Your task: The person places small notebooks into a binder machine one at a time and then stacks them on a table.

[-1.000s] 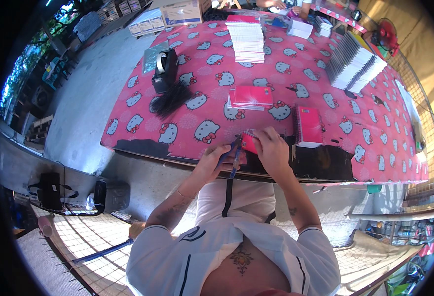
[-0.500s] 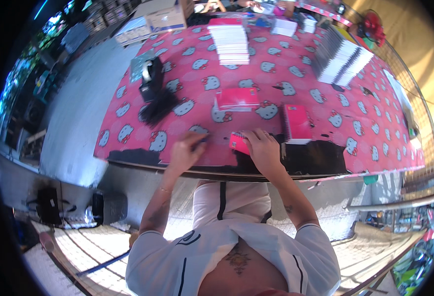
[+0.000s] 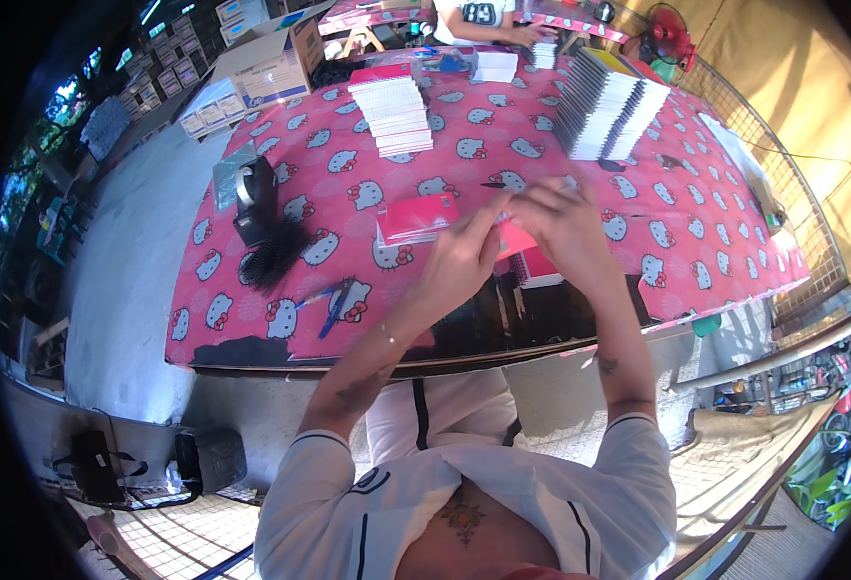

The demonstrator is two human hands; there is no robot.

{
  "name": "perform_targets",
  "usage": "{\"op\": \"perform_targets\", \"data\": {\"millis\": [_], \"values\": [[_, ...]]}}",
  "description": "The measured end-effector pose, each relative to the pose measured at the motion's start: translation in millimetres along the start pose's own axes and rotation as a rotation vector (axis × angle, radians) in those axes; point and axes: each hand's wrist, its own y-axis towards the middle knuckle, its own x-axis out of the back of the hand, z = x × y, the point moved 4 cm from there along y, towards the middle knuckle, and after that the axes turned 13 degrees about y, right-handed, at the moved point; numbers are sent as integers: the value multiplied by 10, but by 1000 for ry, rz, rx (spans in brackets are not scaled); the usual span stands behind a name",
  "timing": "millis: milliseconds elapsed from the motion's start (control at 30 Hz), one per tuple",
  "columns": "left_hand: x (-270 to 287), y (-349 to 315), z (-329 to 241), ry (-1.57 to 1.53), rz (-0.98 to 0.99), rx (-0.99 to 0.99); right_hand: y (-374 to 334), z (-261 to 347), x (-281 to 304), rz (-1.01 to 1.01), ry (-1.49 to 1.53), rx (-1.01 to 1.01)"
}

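Both hands meet above the near middle of the table at a small pink spiral notebook (image 3: 514, 240). My left hand (image 3: 462, 249) has its fingers closed at the notebook's left edge. Over the right side curls my right hand (image 3: 569, 232), its fingers smeared by motion; the two hands cover much of the notebook. Just beneath, another pink spiral notebook (image 3: 539, 271) lies on the table, partly hidden. Left of my hands is a low pile of pink-covered booklets (image 3: 421, 215). A blue pen (image 3: 333, 311) lies beside my left forearm.
The pink patterned tabletop (image 3: 251, 251) carries a tall pink-topped stack of notebooks (image 3: 392, 116) and a larger notebook stack (image 3: 604, 101). A black brush (image 3: 276, 251) lies at left near a black tape dispenser-like object (image 3: 254, 198). Beyond the table sits another person (image 3: 474, 24).
My left hand has let go of the blue pen and moved right to the notebook. My right hand has lifted the notebook away from the table's front edge. The view has shifted.
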Motion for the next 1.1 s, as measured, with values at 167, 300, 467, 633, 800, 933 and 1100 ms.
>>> {"op": "perform_targets", "data": {"millis": [167, 300, 467, 633, 800, 933, 1100], "values": [[-593, 88, 91, -673, -225, 315, -722, -355, -294, -646, 228, -479], [-1010, -177, 135, -147, -84, 247, -1211, -880, -700, -357, 783, -857], [-1247, -389, 218, 302, 18, 106, -1364, -890, -849, -156, 169, -754], [-1266, -384, 287, 232, 45, 106, -1419, -896, -865, -267, 274, -737], [-1175, -386, 379, 76, 178, 251, -1484, -938, -860, -236, 299, -805], [-562, -414, 1012, 441, -76, 91, -1427, -768, -741, -304, 175, -700], [-113, -597, 1707, 734, 37, -14, -1080, -330, -696, -411, 358, -529]]}}
